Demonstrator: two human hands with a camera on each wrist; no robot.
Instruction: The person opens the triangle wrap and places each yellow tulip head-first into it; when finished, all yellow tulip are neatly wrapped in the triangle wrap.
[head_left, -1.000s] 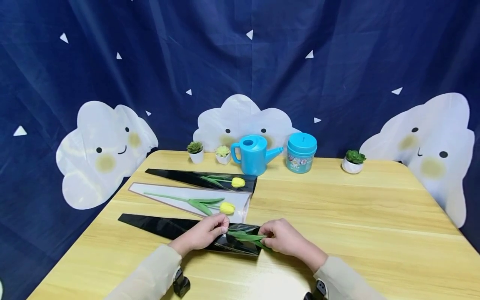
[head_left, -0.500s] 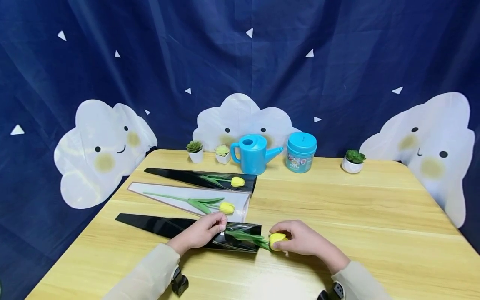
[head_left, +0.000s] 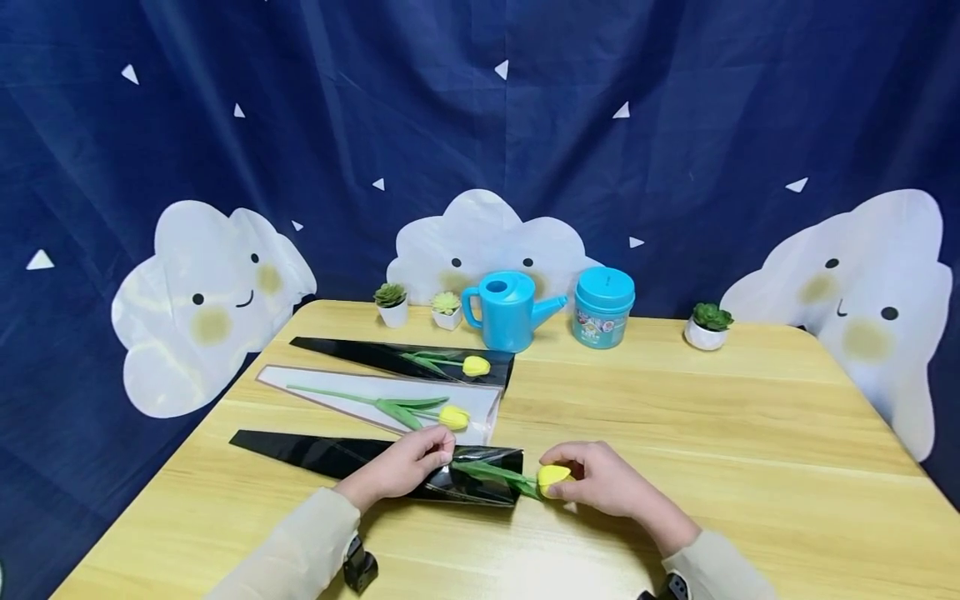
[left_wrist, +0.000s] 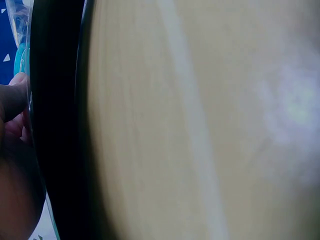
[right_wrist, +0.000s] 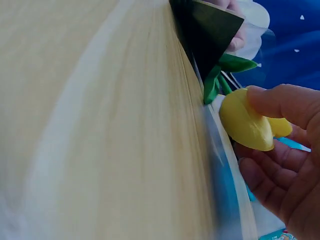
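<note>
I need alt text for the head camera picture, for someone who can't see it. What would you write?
A person's right hand pinches a yellow tulip whose stem lies in a black sleeve, which the left hand holds at its mouth on a wooden table. Two more sleeved tulips lie behind.

Three yellow tulips [head_left: 476, 365], three sleeves [head_left: 352, 354], three potted succulents [head_left: 391, 303], one watering can [head_left: 508, 309], one jar [head_left: 603, 307].

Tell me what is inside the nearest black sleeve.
Inside the nearest black sleeve, a green stem and leaves show at the mouth; the yellow bloom sits outside, held by the right hand. The stem's lower end is hidden.
</note>
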